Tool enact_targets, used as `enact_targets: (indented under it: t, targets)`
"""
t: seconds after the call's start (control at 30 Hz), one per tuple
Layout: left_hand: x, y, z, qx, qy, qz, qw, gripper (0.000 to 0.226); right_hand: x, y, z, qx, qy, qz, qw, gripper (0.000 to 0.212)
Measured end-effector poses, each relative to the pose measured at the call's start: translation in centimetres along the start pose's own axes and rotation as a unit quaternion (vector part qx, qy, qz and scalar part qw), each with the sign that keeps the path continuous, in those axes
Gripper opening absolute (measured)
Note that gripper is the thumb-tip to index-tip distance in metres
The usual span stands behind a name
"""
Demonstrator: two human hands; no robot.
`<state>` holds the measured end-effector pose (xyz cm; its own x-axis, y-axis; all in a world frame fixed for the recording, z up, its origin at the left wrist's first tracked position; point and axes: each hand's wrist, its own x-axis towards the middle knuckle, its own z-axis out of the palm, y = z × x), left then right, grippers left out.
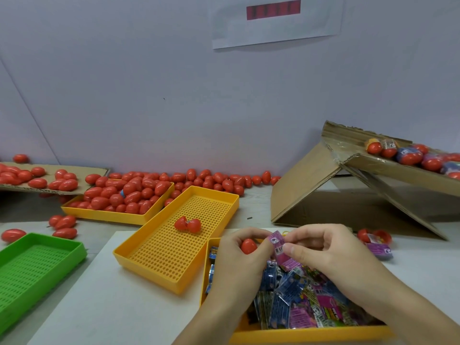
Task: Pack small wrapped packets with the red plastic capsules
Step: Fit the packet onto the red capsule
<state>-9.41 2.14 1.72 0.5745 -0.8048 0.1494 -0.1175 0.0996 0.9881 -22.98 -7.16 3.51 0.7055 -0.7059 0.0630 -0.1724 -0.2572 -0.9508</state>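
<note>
A big cardboard box [311,190] leans open on the right, and its flap holds capsules already paired with packets. Far back, loose red capsules [199,180] lie along the wall, and more fill a yellow tray [109,215]. In the middle sits a yellow tray with holes [174,260], with one open capsule [187,224] in it. A green tray [37,267] waits on the left. Close to the person, another yellow tray [311,333] is full of little wrapped packets [298,302].

The step looks like joining one packet to one capsule. The left hand [239,260] curls its fingers around a red capsule [248,246], which peeks out between thumb and fingers. The right hand [326,250] pinches a pink packet [282,247] between thumb and fingertips. The packet's top edge is just beside the capsule and touches the left fingertips too.

Next, I think the packet must go tight against the capsule, or inside it if it opens. That needs a small, careful push, so the slippery wrapper does not slide away. I cannot tell if this capsule is open or closed.
</note>
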Motion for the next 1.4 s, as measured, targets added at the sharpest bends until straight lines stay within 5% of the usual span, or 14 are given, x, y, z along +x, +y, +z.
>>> enact_targets:
  t: [0.43, 0.8, 1.17, 1.4]
  targets:
    - [-0.8, 0.2, 0.1, 0.139, -0.001, 0.152, 0.979, 0.012, -0.2, -0.4, 0.2, 0.031, 0.06, 0.009, 0.998, 0.009]
    - [0.1, -0.4, -0.5, -0.025, 0.002, -0.036, 0.999, 0.011, -0.3, -0.7, 0.7, 0.098, -0.001, -0.025, 0.995, 0.022]
    - [-0.2, -0.3, -0.3, -0.014, -0.053, -0.01, 0.998, 0.01, 0.2, 0.1, 0.6, 0.153, 0.041, -0.062, 0.985, 0.032]
    - [-0.1, -0.2, -0.3, -0.055, -0.044, -0.039, 0.997, 0.01, 0.3, 0.8, 0.2, 0.141, -0.007, -0.068, 0.988, 0.035]
